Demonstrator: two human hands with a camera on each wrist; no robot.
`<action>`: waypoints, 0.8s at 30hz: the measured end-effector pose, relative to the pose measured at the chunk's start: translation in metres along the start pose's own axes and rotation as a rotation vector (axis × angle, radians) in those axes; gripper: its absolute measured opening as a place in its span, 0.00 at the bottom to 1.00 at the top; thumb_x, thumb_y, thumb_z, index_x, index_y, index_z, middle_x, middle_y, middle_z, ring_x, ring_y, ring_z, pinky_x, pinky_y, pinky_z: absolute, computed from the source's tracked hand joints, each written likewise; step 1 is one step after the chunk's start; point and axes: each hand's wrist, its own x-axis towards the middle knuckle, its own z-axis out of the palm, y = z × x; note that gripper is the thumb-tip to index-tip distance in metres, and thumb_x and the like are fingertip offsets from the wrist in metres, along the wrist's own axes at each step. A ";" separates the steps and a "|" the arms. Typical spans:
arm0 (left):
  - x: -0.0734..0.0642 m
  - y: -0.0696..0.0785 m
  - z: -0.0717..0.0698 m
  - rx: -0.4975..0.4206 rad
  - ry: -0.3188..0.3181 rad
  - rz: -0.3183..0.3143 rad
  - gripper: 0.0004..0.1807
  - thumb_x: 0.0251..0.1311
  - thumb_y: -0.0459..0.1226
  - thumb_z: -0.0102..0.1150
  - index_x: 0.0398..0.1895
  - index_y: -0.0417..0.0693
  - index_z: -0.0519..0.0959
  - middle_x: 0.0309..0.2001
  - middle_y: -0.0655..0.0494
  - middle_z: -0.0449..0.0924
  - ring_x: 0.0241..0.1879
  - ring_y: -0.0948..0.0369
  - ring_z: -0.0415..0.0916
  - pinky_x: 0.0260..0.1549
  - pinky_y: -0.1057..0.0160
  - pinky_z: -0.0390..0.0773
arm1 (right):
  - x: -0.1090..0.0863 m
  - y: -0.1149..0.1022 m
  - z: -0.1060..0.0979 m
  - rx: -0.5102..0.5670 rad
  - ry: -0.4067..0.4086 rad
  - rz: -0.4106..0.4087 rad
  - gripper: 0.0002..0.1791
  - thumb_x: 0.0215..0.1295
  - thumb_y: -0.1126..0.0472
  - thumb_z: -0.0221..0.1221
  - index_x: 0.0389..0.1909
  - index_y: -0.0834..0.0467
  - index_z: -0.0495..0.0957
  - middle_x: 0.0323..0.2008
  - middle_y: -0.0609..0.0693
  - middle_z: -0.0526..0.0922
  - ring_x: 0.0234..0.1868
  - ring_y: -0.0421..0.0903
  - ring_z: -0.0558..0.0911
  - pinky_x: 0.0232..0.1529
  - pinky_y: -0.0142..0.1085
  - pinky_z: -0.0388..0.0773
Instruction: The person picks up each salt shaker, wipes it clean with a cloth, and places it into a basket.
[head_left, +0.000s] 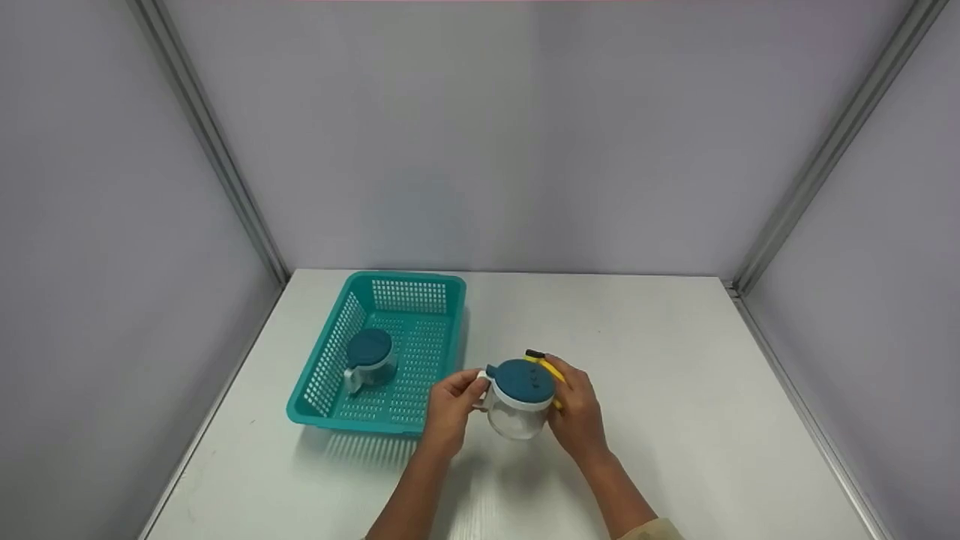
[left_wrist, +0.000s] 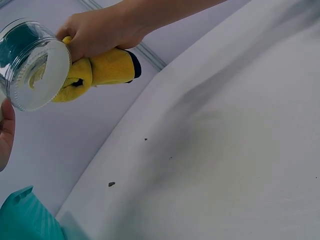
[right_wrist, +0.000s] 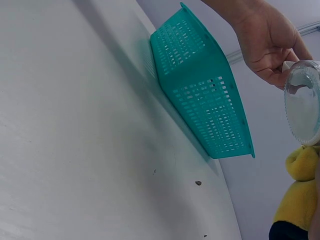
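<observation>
My left hand (head_left: 448, 411) pinches the white handle of a clear glass seasoning jar (head_left: 516, 424) with a dark teal lid (head_left: 525, 380). The jar is held upright above the table. My right hand (head_left: 579, 414) grips a folded yellow cloth (head_left: 553, 370) with a black edge, at the jar's right side. In the left wrist view the cloth (left_wrist: 112, 67) hangs bunched beside the jar's glass base (left_wrist: 42, 75). In the right wrist view my left hand's fingers (right_wrist: 275, 75) are at the handle. How firmly the cloth presses on the glass is hidden.
A teal plastic basket (head_left: 300, 409) with perforated walls stands left of my hands. Inside it lies a second jar (head_left: 370, 349) with a teal lid and white handle. Small dark specks (left_wrist: 111, 184) mark the white table (head_left: 675, 375). Grey panels (head_left: 480, 150) enclose it behind and on both sides.
</observation>
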 end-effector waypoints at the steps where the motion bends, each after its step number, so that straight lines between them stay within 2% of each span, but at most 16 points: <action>1: 0.000 0.000 0.000 -0.001 0.007 -0.005 0.17 0.63 0.39 0.65 0.48 0.35 0.82 0.37 0.55 0.85 0.39 0.61 0.81 0.35 0.63 0.83 | 0.000 0.000 0.000 0.005 -0.001 0.005 0.24 0.52 0.74 0.69 0.52 0.59 0.81 0.59 0.52 0.79 0.55 0.49 0.79 0.65 0.27 0.68; 8: 0.002 0.000 -0.001 0.007 0.073 -0.033 0.17 0.62 0.40 0.65 0.48 0.37 0.82 0.38 0.54 0.85 0.39 0.60 0.81 0.37 0.62 0.83 | -0.003 -0.003 -0.004 0.130 -0.011 0.097 0.22 0.59 0.70 0.66 0.56 0.57 0.80 0.60 0.50 0.78 0.58 0.48 0.77 0.64 0.23 0.65; 14: 0.004 0.001 -0.005 0.019 0.095 -0.056 0.17 0.63 0.41 0.64 0.48 0.38 0.82 0.38 0.54 0.85 0.38 0.59 0.81 0.38 0.62 0.83 | 0.001 -0.007 -0.011 0.245 -0.005 0.159 0.22 0.62 0.70 0.64 0.58 0.56 0.79 0.59 0.52 0.78 0.59 0.49 0.78 0.63 0.24 0.67; 19: 0.008 0.000 -0.007 -0.019 0.062 -0.062 0.15 0.64 0.41 0.63 0.47 0.39 0.82 0.37 0.55 0.84 0.40 0.60 0.79 0.38 0.63 0.82 | 0.006 -0.014 -0.017 0.351 -0.029 0.233 0.21 0.66 0.69 0.61 0.59 0.56 0.79 0.59 0.50 0.78 0.59 0.48 0.78 0.61 0.24 0.70; 24: 0.008 -0.002 -0.005 -0.139 0.004 -0.039 0.09 0.68 0.38 0.57 0.44 0.42 0.80 0.35 0.58 0.81 0.39 0.62 0.76 0.35 0.65 0.77 | 0.006 -0.022 -0.020 0.375 -0.016 0.266 0.21 0.65 0.71 0.60 0.59 0.56 0.79 0.59 0.51 0.78 0.58 0.49 0.79 0.59 0.23 0.71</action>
